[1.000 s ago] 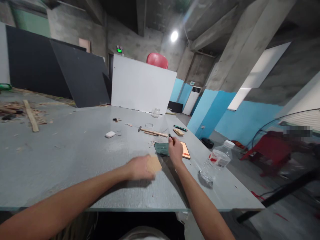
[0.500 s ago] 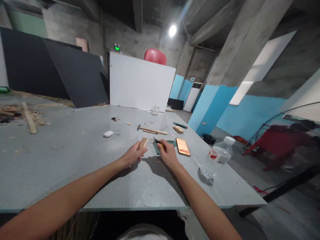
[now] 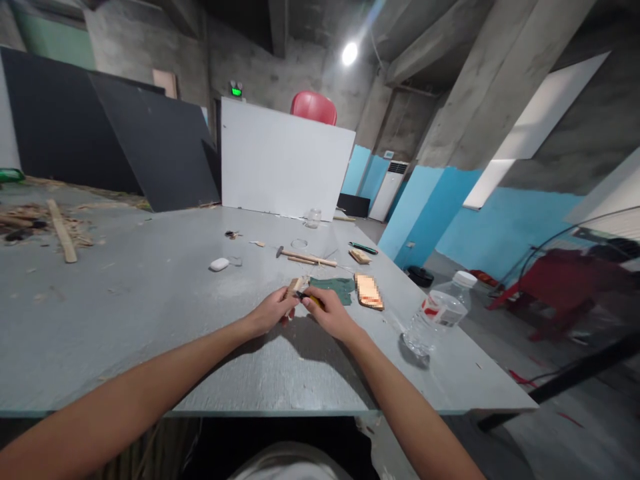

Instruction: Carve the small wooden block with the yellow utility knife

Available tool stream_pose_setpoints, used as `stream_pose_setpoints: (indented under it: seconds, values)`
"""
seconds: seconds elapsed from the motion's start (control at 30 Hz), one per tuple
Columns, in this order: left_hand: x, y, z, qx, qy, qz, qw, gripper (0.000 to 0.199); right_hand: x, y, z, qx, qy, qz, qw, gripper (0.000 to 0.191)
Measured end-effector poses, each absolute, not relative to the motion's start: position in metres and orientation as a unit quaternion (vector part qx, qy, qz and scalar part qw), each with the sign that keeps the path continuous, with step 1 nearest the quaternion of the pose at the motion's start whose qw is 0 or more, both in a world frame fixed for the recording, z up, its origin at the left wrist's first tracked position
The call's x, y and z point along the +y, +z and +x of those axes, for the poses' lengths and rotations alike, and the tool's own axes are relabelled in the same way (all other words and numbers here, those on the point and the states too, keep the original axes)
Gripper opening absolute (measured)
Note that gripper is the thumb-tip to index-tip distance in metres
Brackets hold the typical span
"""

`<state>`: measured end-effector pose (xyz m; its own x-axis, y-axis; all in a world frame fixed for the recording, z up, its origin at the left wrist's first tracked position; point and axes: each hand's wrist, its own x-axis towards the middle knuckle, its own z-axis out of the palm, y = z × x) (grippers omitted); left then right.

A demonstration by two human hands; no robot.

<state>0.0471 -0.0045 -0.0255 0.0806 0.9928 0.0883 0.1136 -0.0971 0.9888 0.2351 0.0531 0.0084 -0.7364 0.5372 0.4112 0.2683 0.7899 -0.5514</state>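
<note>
My left hand (image 3: 273, 311) is closed round a small block of wood (image 3: 294, 287), whose far end sticks out past the fingers. In my right hand (image 3: 331, 313) is a utility knife (image 3: 314, 301) with a yellow and black handle. Its front end meets the wood beside my left thumb; the blade itself is too small to make out. Behind my right hand a dark green cloth or sheet (image 3: 340, 288) lies flat on the grey table (image 3: 210, 360). A phone (image 3: 369, 292) with a lit screen rests just right of it.
Beyond my hands lie a hammer (image 3: 307, 258), a wire ring (image 3: 299, 244), a pen-like tool (image 3: 363, 248) and a small wooden piece (image 3: 360, 257). A water bottle (image 3: 437, 317) stands near the right edge. A white case (image 3: 219, 265) and wood scraps (image 3: 63, 230) are leftward.
My right hand has brought the knife left, against the wood, and its angle has turned. More of the green sheet now shows. My left hand keeps its hold on the block, slightly tilted.
</note>
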Motion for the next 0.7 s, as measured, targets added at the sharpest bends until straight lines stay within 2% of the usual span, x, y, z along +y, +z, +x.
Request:
stream_pose_setpoints:
  seconds: [0.23, 0.43, 0.7]
  values:
    - [0.004, -0.035, 0.044, 0.500, 0.474, 0.577, 0.439, 0.032, 0.056, 0.006, 0.235, -0.897, 0.286, -0.202, 0.271, 0.043]
    - [0.005, -0.035, 0.034, 0.515, 0.451, 0.580, 0.441, 0.032, 0.059, 0.005, 0.234, -0.905, 0.191, -0.246, 0.291, 0.038]
    - [0.006, -0.022, 0.037, 0.480, 0.417, 0.595, 0.492, 0.043, 0.050, 0.007, 0.224, -0.891, 0.062, -0.298, 0.337, 0.037]
